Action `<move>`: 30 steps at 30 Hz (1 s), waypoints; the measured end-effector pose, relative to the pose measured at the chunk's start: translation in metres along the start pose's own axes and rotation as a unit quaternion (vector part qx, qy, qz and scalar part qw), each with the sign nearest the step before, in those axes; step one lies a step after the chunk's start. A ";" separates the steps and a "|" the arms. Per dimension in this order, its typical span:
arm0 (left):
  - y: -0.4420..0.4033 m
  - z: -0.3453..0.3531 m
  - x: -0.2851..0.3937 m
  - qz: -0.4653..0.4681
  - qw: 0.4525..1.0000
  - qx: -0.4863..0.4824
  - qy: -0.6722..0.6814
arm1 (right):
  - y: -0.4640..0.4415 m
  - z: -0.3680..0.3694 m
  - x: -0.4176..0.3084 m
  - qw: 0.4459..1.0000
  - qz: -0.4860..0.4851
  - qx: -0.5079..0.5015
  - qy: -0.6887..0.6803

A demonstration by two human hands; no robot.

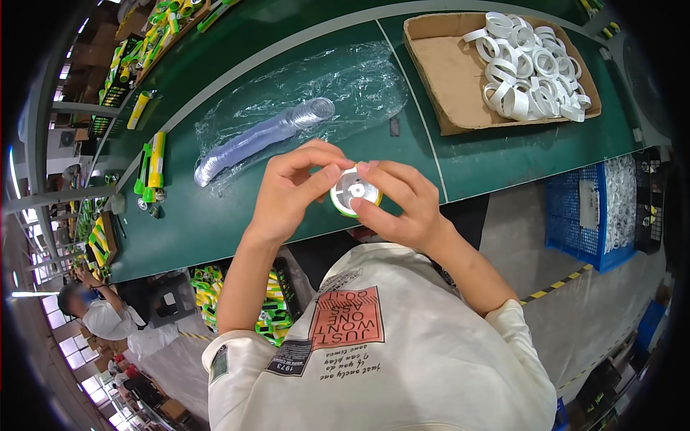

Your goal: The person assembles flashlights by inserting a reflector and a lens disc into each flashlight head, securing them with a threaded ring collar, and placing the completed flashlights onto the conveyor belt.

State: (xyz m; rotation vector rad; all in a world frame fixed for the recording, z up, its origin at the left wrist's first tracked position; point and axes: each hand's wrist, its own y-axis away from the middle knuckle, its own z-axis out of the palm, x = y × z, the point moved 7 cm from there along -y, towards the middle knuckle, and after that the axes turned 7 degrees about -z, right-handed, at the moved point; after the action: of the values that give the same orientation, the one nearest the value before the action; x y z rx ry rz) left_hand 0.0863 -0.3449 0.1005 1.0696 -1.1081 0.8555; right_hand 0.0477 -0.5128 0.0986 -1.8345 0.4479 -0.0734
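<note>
Flashlight head (pixel 357 191) is mid-view over the green table (pixel 187 230)! Right hand (pixel 410 197) clamps it, left hand (pixel 291 188) pinches its rim at eleven o'clock; clear disc stack (pixel 262 136) lies toward ten, cardboard tray (pixel 440 82) of white rings (pixel 528 66) toward two.
</note>
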 end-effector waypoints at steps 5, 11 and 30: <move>0.005 0.000 0.003 0.105 0.992 -0.025 -0.060 | -0.005 -0.001 -0.004 1.000 -0.011 -0.022 -0.005; 0.009 0.003 0.013 0.126 0.982 -0.047 -0.129 | -0.001 0.000 -0.002 0.999 -0.015 -0.035 -0.014; 0.035 0.016 0.035 0.362 0.834 0.079 -0.409 | 0.004 0.005 0.005 0.990 0.069 -0.051 -0.113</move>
State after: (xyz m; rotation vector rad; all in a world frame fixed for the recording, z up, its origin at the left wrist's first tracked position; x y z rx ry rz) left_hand 0.0580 -0.3494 0.1435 1.1948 -2.2996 1.1120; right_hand 0.0527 -0.5111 0.0925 -1.8812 0.4222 0.2542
